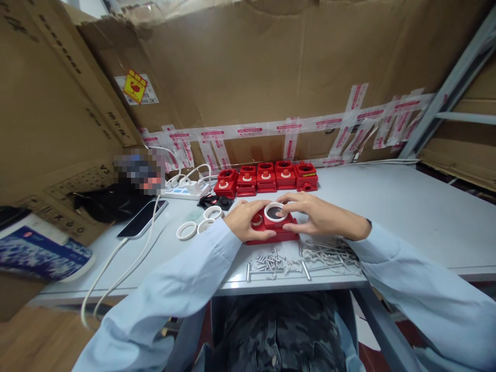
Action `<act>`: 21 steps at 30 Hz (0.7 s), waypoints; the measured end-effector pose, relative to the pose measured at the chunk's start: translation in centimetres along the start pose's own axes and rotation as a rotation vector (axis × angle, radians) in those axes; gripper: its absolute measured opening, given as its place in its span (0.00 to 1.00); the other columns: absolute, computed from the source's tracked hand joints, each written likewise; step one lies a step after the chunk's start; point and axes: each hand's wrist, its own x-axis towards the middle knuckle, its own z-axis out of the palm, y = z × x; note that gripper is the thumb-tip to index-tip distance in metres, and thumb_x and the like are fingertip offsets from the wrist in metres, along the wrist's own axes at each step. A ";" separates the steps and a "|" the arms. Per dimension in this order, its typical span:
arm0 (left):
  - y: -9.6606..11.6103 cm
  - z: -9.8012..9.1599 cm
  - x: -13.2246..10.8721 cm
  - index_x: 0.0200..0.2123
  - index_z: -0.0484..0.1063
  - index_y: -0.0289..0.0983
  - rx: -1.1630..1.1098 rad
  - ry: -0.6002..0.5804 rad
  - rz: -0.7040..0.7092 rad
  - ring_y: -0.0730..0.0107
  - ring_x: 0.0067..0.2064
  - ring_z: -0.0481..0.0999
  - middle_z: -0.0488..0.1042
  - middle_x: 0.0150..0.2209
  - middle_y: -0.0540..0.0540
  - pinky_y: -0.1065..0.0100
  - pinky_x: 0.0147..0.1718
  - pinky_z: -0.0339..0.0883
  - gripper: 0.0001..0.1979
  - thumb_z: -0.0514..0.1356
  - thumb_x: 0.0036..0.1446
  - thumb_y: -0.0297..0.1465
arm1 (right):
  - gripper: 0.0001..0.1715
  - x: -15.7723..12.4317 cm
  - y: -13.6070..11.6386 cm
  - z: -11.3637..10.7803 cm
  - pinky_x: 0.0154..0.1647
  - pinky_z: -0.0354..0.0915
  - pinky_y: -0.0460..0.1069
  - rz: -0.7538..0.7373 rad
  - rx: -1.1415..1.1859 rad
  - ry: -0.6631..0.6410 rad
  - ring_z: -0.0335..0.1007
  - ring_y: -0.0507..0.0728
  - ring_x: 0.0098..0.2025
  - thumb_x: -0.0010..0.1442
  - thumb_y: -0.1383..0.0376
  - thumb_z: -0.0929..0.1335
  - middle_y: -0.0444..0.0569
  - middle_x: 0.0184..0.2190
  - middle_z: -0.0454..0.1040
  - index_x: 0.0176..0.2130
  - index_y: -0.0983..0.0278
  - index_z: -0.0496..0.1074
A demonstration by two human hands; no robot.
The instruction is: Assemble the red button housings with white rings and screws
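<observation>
On the table, a red box-shaped housing [271, 237] sits between my two hands. My left hand [248, 219] holds its left side, thumb along the near face and fingers over the far edge, beside a round red fitting [256, 220]. A white ring [276, 220] lies on the housing's round opening, which looks dark inside. My right hand [312, 213] has its fingers on the ring's right rim, with the thumb low against the housing's right side. More white rings [186, 231] lie to the left, partly behind my left forearm.
Several similar red housings [266, 177] stand in a row at the back. Loose screws [267, 261], small metal T-shaped rods and a tangle of white strings [329, 254] lie near the front edge. A power strip [186, 191], a phone [142, 219] and white cables are leftward. Cardboard [271, 67] walls the back.
</observation>
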 end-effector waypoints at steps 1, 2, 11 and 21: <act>0.0 0.1 0.1 0.54 0.62 0.38 -0.022 -0.012 -0.002 0.58 0.44 0.76 0.74 0.49 0.42 0.60 0.45 0.66 0.33 0.64 0.46 0.45 | 0.15 0.0 0.1 0.0 0.49 0.63 0.53 -0.007 0.022 -0.011 0.68 0.57 0.47 0.59 0.61 0.66 0.52 0.49 0.70 0.46 0.61 0.72; 0.0 0.1 0.1 0.53 0.62 0.37 -0.041 -0.024 -0.012 0.60 0.40 0.77 0.76 0.45 0.42 0.62 0.42 0.68 0.33 0.64 0.46 0.45 | 0.15 0.1 0.3 0.1 0.48 0.64 0.53 -0.011 0.044 -0.019 0.68 0.57 0.46 0.59 0.61 0.66 0.52 0.49 0.70 0.46 0.61 0.72; 0.1 -0.1 0.5 0.51 0.62 0.34 -0.035 -0.120 -0.076 0.60 0.33 0.75 0.75 0.34 0.44 0.65 0.31 0.66 0.36 0.63 0.44 0.50 | 0.24 0.0 0.9 0.4 0.48 0.64 0.53 0.036 0.194 0.030 0.68 0.57 0.47 0.55 0.58 0.69 0.50 0.46 0.71 0.50 0.61 0.64; -0.3 0.5 0.7 0.51 0.58 0.37 -0.100 -0.176 -0.081 0.60 0.35 0.74 0.74 0.39 0.43 0.65 0.34 0.65 0.35 0.62 0.45 0.51 | 0.33 -0.3 1.6 1.0 0.53 0.63 0.54 0.082 0.224 0.018 0.66 0.58 0.52 0.54 0.54 0.70 0.54 0.51 0.69 0.54 0.64 0.60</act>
